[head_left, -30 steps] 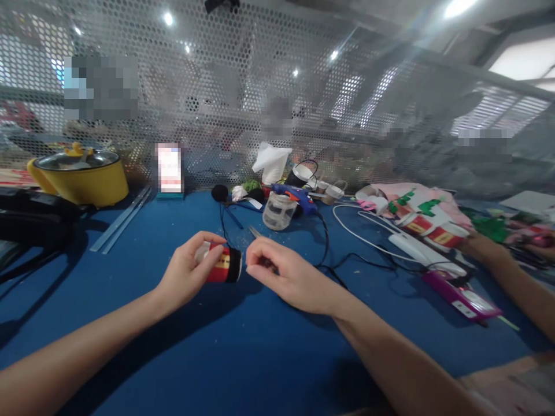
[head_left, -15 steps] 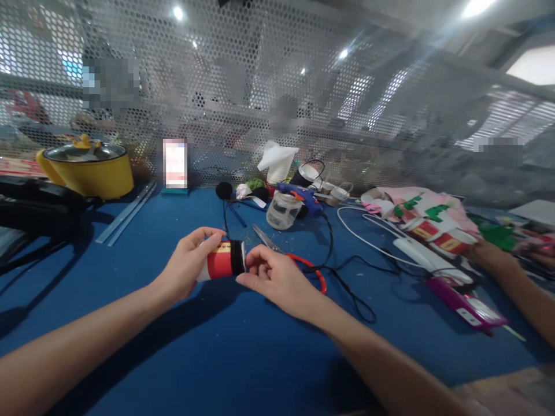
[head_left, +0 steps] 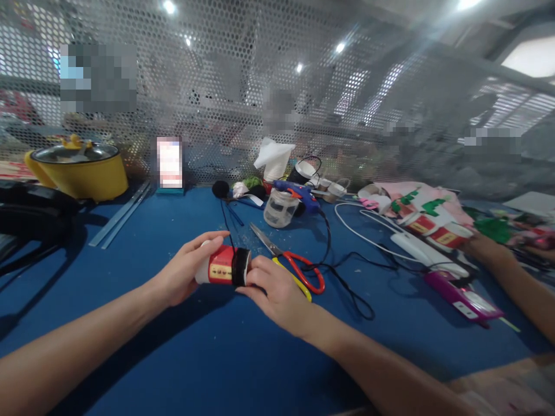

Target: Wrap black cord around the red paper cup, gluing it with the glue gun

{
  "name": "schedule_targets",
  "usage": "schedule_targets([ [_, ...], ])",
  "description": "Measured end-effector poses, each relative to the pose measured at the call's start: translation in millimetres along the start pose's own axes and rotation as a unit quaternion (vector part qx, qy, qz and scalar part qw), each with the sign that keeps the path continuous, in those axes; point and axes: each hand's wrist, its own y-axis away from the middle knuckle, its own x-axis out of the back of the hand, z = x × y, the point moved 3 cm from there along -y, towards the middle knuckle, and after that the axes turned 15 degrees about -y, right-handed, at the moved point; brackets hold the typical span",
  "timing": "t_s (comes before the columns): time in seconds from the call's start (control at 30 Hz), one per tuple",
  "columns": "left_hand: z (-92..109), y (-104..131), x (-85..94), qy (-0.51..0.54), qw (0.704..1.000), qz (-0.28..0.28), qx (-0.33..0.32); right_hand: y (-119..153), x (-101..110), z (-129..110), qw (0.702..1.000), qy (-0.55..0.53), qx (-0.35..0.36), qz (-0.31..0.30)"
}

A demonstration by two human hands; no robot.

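Note:
A white paper cup (head_left: 222, 271) with a red and cream label lies sideways above the blue table. Black yarn (head_left: 241, 267) is wound in a band round the cup near its open end. My left hand (head_left: 187, 267) is closed round the base end. At the rim, the fingers of my right hand (head_left: 274, 290) are curled and pressed against the cup; their tips are partly hidden. A strand runs from the band up to a black yarn ball (head_left: 221, 189). Scissors (head_left: 299, 268) with red and yellow handles lie just beyond my right hand.
Behind are a clear plastic jar (head_left: 280, 211) with a blue glue gun (head_left: 299, 193) on it, and a lit phone (head_left: 169, 163). A yellow pot (head_left: 82, 173) stands left. At right lie cables, a purple power strip (head_left: 462, 297) and another person's hand (head_left: 485, 251) by red-labelled cups.
The cup has rolled between my hands, so its cream label panel now faces me lower down. My right hand has shifted slightly, and more of the scissors shows.

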Motion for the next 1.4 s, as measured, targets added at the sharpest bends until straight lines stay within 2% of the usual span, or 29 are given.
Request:
schedule_targets([
  [0.07,-0.8,0.7,-0.2,-0.019,0.999,-0.021,-0.016,0.0,2.0,1.8,1.0,-0.018,-0.016,-0.003],
  [0.17,-1.8,2.6,-0.4,-0.067,0.996,-0.022,-0.051,-1.5,7.5,8.4,0.988,-0.113,-0.108,0.019],
  [0.27,-3.1,3.3,-2.0,-0.104,0.991,-0.029,-0.079,-1.6,9.0,16.7,0.946,-0.232,-0.226,0.028],
  [0.37,-5.7,2.5,-3.4,-0.123,0.988,-0.029,-0.089,-1.1,7.6,19.5,0.917,-0.284,-0.277,0.041],
  [0.5,-8.6,3.0,-5.1,-0.185,0.977,-0.015,-0.101,0.0,5.9,16.0,0.918,-0.252,-0.3,0.068],
  [0.67,-7.6,7.3,-6.5,-0.291,0.946,0.017,-0.14,-0.2,3.2,9.8,0.923,-0.226,-0.303,0.072],
  [0.97,-4.7,10.2,-8.3,-0.361,0.915,0.046,-0.176,-0.6,0.9,10.6,0.927,-0.191,-0.312,0.079],
  [1.23,-3.6,10.9,-9.3,-0.372,0.909,0.051,-0.18,-0.3,0.9,11.5,0.929,-0.18,-0.315,0.078],
  [1.4,-3.2,10.3,-8.9,-0.348,0.92,0.046,-0.171,0.7,1.0,13.1,0.922,-0.207,-0.319,0.07],
])
